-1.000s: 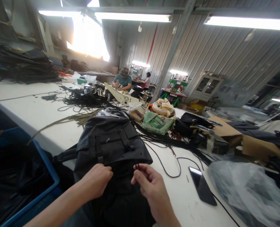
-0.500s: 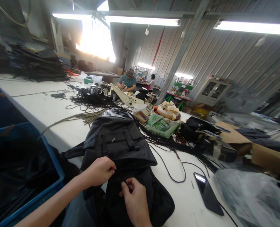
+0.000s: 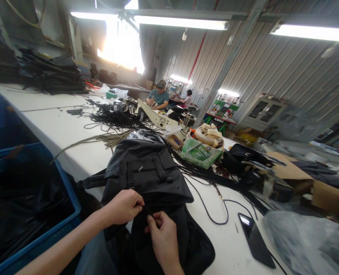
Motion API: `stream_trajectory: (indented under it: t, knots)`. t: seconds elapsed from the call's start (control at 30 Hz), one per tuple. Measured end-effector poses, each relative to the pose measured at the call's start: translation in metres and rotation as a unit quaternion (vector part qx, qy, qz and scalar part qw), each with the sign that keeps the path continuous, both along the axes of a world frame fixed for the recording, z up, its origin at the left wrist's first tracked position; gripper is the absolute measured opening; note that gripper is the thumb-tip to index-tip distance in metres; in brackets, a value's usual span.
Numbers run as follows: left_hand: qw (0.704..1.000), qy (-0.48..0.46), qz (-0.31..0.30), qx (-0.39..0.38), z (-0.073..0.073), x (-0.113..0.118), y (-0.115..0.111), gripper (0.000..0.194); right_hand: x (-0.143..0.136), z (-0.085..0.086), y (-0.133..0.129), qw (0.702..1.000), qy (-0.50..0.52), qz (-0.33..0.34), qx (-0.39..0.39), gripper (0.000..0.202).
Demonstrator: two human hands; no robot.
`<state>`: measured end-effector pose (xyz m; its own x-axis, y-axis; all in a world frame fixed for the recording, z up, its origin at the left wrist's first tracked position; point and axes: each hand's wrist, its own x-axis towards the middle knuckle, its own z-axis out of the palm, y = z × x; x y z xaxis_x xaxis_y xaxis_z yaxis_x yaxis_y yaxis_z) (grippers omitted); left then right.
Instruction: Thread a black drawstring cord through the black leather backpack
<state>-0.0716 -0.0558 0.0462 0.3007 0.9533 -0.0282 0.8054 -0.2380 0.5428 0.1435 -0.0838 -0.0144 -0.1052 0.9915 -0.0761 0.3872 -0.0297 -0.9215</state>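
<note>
Had bag (image 3: 150,156) front up on table (image 3: 86,162), at near edge, with flap (image 3: 169,195) laid over darker lower part (image 3: 196,240) reaching toward lap. Worked both hands over that lower part. Had left hand (image 3: 126,206) clenched, back up, fingers curled under, close by flap edge; could not tell contents of grip, if any. Had right hand (image 3: 164,235) in a closed pinch, thumb against fingers, just beside left hand but apart from it; could not make out any held thing there, black against black. Judged as mid-work: saw straps (image 3: 130,173) and zip pull (image 3: 140,168) in place on front, so counted those as done. Saw small spots near flap edge, too small to call holes or studs, so left those unscored. Judged fiddly bit between hands as unfinished, going by closed fingers there; could not judge remaining amount. Logged cord (image 3: 215,222) looped loose on table, right of bag, with phone (image 3: 255,238) near it and film (image 3: 304,235) farther right, all clear of hands. Logged green sack (image 3: 200,151) behind bag, crate (image 3: 71,191) with black stuff to left. Noted co-worker (image 3: 162,98) seated well back.
</note>
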Motion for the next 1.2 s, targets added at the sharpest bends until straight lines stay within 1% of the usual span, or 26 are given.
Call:
stream_trajectory:
  t: [0.03,0.1,0.13,0.17,0.2,0.23,0.3,0.37,0.43,0.5,0.53,0.6,0.67,0.73,0.8,0.87,0.97,1.07,1.13,1.2]
  knots:
    - [1.000,0.001,-0.001,0.004,0.000,0.002,-0.002,0.028,-0.001,0.000,0.001,1.000,0.002,-0.001,0.002,0.026]
    - [1.000,0.002,-0.007,0.014,0.001,0.007,-0.006,0.046,-0.003,-0.001,0.004,1.000,0.006,-0.001,0.009,0.024]
    - [1.000,0.007,-0.018,0.022,0.002,0.010,-0.008,0.056,-0.004,-0.001,0.005,1.000,0.008,0.001,0.013,0.023]
    - [0.999,0.015,-0.034,0.032,0.003,0.013,-0.010,0.063,-0.004,-0.001,0.006,1.000,0.011,0.003,0.017,0.021]
    - [0.997,0.026,-0.053,0.042,0.003,0.015,-0.011,0.064,-0.005,-0.002,0.006,1.000,0.013,0.006,0.019,0.020]
    - [0.996,0.038,-0.070,0.051,0.004,0.017,-0.011,0.060,-0.006,-0.002,0.007,1.000,0.015,0.009,0.019,0.019]
    - [0.992,0.056,-0.095,0.060,0.003,0.020,-0.011,0.041,-0.007,-0.002,0.008,1.000,0.024,0.009,0.015,0.019]
    - [0.991,0.060,-0.104,0.055,0.001,0.021,-0.009,0.024,-0.009,0.000,0.006,0.999,0.036,0.008,0.011,0.020]
    - [0.991,0.063,-0.113,0.046,-0.001,0.023,-0.008,0.017,-0.009,0.006,0.004,0.999,0.034,0.018,0.013,0.022]
    - [0.991,0.061,-0.113,0.036,-0.004,0.024,-0.009,0.019,-0.001,0.014,0.000,0.999,0.003,0.043,0.032,0.025]
    - [0.992,0.057,-0.108,0.030,-0.005,0.025,-0.010,0.021,0.005,0.019,-0.001,0.997,-0.028,0.052,0.053,0.026]
    - [0.995,0.045,-0.091,0.019,-0.007,0.026,-0.012,0.022,0.025,0.030,-0.003,0.986,-0.117,0.053,0.107,0.027]
    - [0.997,0.034,-0.071,0.008,-0.009,0.026,-0.012,0.020,0.048,0.039,-0.001,0.963,-0.229,0.027,0.139,0.027]
    - [0.998,0.028,-0.053,0.000,-0.010,0.026,-0.011,0.016,0.068,0.046,0.002,0.936,-0.328,0.003,0.127,0.029]
    - [0.999,0.024,-0.045,-0.008,-0.010,0.027,-0.008,0.012,0.080,0.049,0.005,0.918,-0.384,-0.004,0.104,0.030]
    - [0.999,0.021,-0.047,-0.016,-0.008,0.028,-0.005,0.013,0.084,0.047,0.007,0.911,-0.401,-0.004,0.095,0.028]
    - [0.997,0.018,-0.063,-0.027,-0.004,0.027,-0.004,0.024,0.081,0.039,0.009,0.911,-0.400,-0.021,0.102,0.027]
    - [0.994,-0.039,-0.067,-0.071,-0.001,0.024,-0.003,0.038,0.077,0.034,0.012,0.914,-0.388,-0.031,0.114,0.026]
    - [0.989,-0.090,-0.058,-0.099,-0.001,0.024,-0.001,0.047,0.075,0.035,0.018,0.927,-0.357,-0.031,0.112,0.023]
    - [0.989,-0.101,-0.048,-0.094,-0.004,0.027,0.004,0.047,0.074,0.040,0.026,0.944,-0.311,-0.029,0.104,0.026]
